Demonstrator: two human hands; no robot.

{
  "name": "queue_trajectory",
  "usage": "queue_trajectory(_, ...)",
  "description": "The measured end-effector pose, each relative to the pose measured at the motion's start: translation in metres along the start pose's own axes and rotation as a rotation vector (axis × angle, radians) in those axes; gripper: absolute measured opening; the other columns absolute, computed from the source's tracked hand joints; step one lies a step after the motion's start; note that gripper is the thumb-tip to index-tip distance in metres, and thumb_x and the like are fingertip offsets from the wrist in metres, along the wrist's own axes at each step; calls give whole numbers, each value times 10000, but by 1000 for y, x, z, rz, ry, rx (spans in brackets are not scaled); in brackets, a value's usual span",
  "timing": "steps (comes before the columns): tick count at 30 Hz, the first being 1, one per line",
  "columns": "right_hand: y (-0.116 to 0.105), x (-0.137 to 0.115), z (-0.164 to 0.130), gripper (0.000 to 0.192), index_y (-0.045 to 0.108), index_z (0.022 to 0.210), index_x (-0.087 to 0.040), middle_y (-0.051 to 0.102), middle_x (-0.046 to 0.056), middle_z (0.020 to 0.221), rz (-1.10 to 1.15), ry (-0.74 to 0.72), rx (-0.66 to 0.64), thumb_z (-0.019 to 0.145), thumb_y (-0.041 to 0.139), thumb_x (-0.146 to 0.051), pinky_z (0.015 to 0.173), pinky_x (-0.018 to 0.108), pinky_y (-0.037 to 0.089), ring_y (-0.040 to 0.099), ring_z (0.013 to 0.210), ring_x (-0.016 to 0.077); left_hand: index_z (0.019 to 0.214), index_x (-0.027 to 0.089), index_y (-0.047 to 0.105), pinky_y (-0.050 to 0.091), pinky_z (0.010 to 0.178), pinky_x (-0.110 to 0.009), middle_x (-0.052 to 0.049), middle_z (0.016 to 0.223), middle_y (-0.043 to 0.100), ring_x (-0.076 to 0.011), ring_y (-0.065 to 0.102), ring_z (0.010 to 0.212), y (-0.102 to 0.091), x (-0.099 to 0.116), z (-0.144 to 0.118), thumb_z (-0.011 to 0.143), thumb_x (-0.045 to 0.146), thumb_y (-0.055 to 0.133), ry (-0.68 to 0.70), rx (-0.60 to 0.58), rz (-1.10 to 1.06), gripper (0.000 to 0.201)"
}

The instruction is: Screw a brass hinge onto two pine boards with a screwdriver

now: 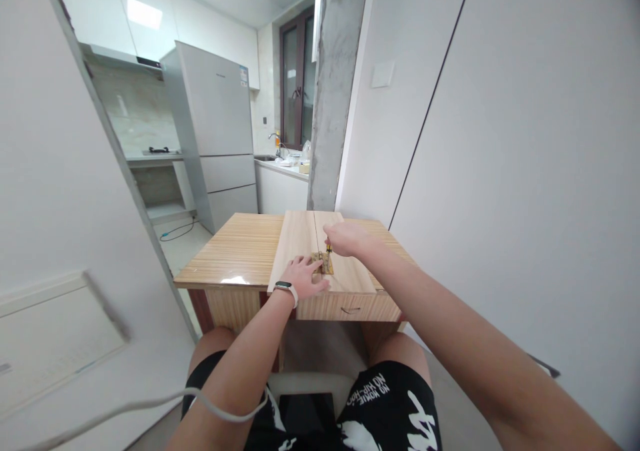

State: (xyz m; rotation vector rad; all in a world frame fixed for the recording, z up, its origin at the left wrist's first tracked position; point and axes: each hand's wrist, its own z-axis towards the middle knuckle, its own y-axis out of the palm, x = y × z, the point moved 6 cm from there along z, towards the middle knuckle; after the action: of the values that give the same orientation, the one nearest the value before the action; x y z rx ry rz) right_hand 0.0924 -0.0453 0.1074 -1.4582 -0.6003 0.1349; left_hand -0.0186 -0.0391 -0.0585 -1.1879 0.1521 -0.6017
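a tall grey fridge [215, 131] stands back in the kitchen, past the wooden surface [240, 251] the seated person works at. two pale boards [305, 237] lie side by side on it, a brass hinge [323, 262] bridging their seam near the front edge. the left hand [303, 279] lies flat and open beside the hinge, seemingly pinning it. the right hand [345, 239] is closed around a small screwdriver [329, 246], tip down at the hinge.

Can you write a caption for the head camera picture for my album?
Left hand steadies a brass hinge on two boards while the right hand holds a screwdriver.
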Motion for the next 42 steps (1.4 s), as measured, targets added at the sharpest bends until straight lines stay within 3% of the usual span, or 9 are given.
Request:
queue_trajectory(11,4,13,9,456,695,1214,-139,700,210,1213,19,53,-30,990,467,-464,890,390,511,665,1135,317,1446,350,533,378,1074,-534,-77,1398,572,-359,446,1295,-1,2,-1,866,758,487,-5,-1,1,710)
queue_trajectory(17,6,12,14,446,709,1192,-123,696,226,1216,92,161,-27,993,425,-403,897,389,503,665,1136,317,1447,342,534,382,1070,-534,-83,1397,575,-358,452,1287,-3,4,0,873,766,462,11,2,3,717)
queue_trajectory(25,10,4,9,445,508,1376,-145,689,198,1231,117,78,-15,993,430,-359,850,370,496,677,1099,292,1437,348,543,380,1067,-533,-77,1414,561,-361,444,1293,-3,3,0,865,763,480,-15,-18,13,710)
queue_trajectory(31,1,-1,2,364,585,1284,-140,681,198,1246,48,-27,-68,1017,432,-335,861,343,491,669,1122,273,1460,349,520,363,1081,-551,-79,1414,559,-366,435,1297,-3,2,0,865,769,476,-13,-34,-3,730)
queue_trajectory(38,-3,4,4,384,673,1211,-111,708,216,1188,65,48,-25,998,417,-303,834,359,512,692,1077,298,1452,355,524,375,1075,-535,-74,1416,559,-360,443,1300,-5,4,-1,871,770,466,-3,-17,-4,716)
queue_trajectory(42,3,3,11,373,712,1180,-106,715,222,1176,100,165,-45,969,456,-275,846,341,515,695,1084,292,1463,349,513,368,1081,-533,-75,1415,561,-359,439,1306,-5,4,-1,872,776,456,-2,-24,-4,732)
